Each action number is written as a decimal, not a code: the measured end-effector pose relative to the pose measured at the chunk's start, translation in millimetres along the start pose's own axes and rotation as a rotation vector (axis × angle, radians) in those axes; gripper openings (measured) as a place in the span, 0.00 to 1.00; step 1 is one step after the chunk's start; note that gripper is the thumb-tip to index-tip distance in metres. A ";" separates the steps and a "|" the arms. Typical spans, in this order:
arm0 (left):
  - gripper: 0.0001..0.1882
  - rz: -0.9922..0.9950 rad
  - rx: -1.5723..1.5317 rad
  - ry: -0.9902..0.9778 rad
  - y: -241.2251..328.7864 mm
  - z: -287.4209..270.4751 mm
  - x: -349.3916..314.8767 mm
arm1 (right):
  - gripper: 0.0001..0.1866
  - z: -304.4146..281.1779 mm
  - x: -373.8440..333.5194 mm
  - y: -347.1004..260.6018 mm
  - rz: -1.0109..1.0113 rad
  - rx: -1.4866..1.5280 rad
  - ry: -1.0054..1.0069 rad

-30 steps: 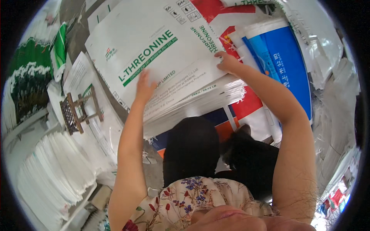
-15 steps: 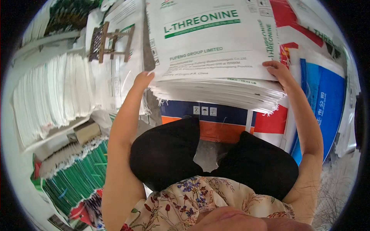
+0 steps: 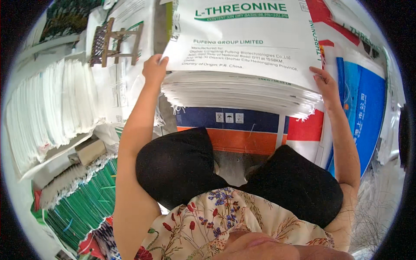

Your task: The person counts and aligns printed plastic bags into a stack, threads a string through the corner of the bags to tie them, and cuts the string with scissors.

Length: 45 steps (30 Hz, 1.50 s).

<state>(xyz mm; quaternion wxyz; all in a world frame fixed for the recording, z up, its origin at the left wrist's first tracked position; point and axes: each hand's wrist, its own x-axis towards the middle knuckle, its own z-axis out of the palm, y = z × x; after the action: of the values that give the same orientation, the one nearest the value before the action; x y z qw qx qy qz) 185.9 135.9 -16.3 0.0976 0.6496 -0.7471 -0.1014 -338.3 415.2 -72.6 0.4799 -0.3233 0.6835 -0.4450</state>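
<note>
A white woven sack (image 3: 238, 32) with green and black print lies at the top of a thick stack of flat white sacks (image 3: 242, 93), whose near edges are frayed. Its near edge is raised a little off the stack. At the near left corner, my left hand (image 3: 155, 70) pinches the sack with its fingers closed. Opposite it, my right hand (image 3: 327, 89) has thumb and fingers on the right near corner. Both arms reach forward over my knees.
Under the stack is a dark blue and orange package (image 3: 234, 141). Leftward are bundled white sacks (image 3: 54, 110), green sacks (image 3: 82, 212) and a small wooden stool (image 3: 113, 43). A blue sack (image 3: 368, 112) and a red and white sack (image 3: 303, 130) lie to the right.
The top sack's near edge has risen and moved away from me, and more of the stack's front shows. My left hand has moved up and left, my right slightly right.
</note>
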 end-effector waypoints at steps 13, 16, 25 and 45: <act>0.21 -0.137 -0.189 -0.622 -58.2 22.8 0.6 | 0.16 -11.6 -2.2 -9.4 0.154 -0.496 -0.032; 0.19 -0.170 -0.292 -0.679 -57.3 29.2 -4.5 | 0.16 -19.0 -11.3 -19.4 0.105 -0.696 -0.100; 0.34 -0.528 -0.661 -0.860 -28.7 8.0 -15.8 | 0.15 -3.6 -20.8 -58.3 0.201 -0.985 -0.117; 0.34 -0.647 -0.866 -1.016 -72.2 19.3 -11.8 | 0.33 46.4 -34.2 16.9 0.600 0.274 -0.125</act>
<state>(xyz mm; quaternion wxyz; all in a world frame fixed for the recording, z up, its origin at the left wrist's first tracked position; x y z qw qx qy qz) 250.8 138.3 -55.2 -0.0477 0.6136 -0.3647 -0.6988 -283.5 437.8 -82.2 0.6696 -0.0670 0.6513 -0.3507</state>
